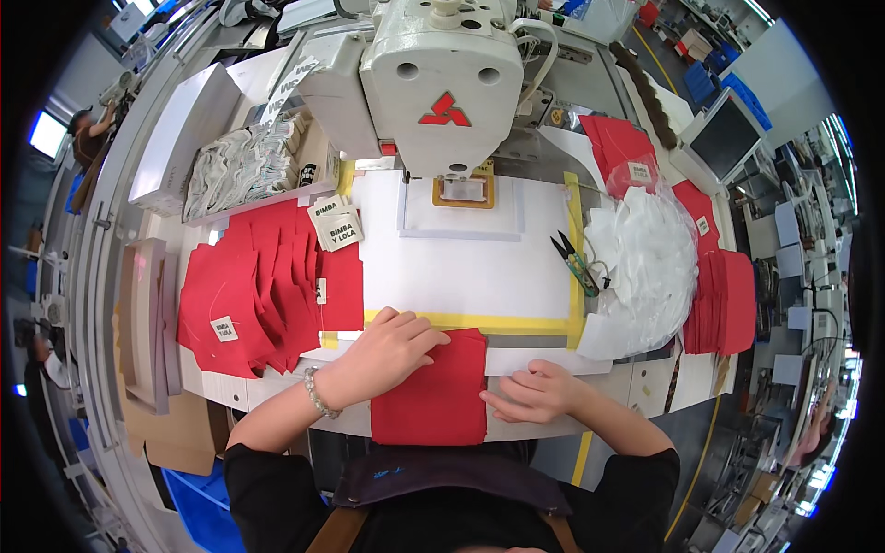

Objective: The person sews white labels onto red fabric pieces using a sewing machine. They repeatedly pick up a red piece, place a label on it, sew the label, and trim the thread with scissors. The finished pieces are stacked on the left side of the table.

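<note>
A stack of red fabric pieces lies at the table's front edge, partly over my lap. My left hand, with a beaded bracelet at the wrist, has its bent fingers closed on the top of the stack. At the right edge, my right hand has loosely bent, parted fingers, their tips beside the cloth; no hold shows. Ahead stands a white sewing machine head with a red emblem. Beneath it, a brown-framed clamp sits over a white work plate edged with yellow tape.
Left are fanned red pieces, small cream labels, a box of bundled labels and a narrow empty tray. Right are thread snips, crumpled white material, more red pieces and a screen.
</note>
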A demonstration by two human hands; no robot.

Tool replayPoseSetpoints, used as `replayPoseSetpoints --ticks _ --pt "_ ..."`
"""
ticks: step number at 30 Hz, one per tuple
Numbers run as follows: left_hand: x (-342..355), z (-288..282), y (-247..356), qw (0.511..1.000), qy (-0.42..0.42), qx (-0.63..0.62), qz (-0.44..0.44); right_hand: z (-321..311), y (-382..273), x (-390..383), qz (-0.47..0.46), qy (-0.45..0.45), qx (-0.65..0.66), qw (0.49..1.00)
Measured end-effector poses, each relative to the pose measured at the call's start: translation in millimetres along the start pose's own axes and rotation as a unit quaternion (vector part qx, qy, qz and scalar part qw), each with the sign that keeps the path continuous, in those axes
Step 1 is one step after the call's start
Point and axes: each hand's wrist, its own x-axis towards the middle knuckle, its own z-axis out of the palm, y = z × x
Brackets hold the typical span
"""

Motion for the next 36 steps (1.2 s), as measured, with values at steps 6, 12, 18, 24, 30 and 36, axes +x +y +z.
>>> replayPoseSetpoints --ticks 6,12,18,24,30,36 --pt "1.1 16.5 -3.0 0.997 -0.022 0.070 0.025 2.9 -0.2 1.3 -0.002 -0.001 -0.027 1.000" --pt "-8.3 17.8 5.9 0.984 -0.018 0.172 0.041 5.9 -1.2 -1.2 0.000 0.023 -0.032 0.999" --pt "-10.6 -6.3 18.6 0.961 0.077 0.237 0.118 0.0 -7.3 -4.7 0.064 0.066 0.111 0.990" --pt "52.3 -30.1 18.2 0.939 0.191 0.230 0.170 13.1 -1.0 24.6 0.224 0.099 0.168 0.955" --pt "106.0 -28.7 15.9 0.959 0.203 0.093 0.175 -40.2 39.5 46.0 0.532 0.123 0.354 0.759" --pt "124.3 26.8 -32.1 0.938 0.134 0.236 0.217 -38.5 95.9 6.5 0.589 0.172 0.422 0.668"
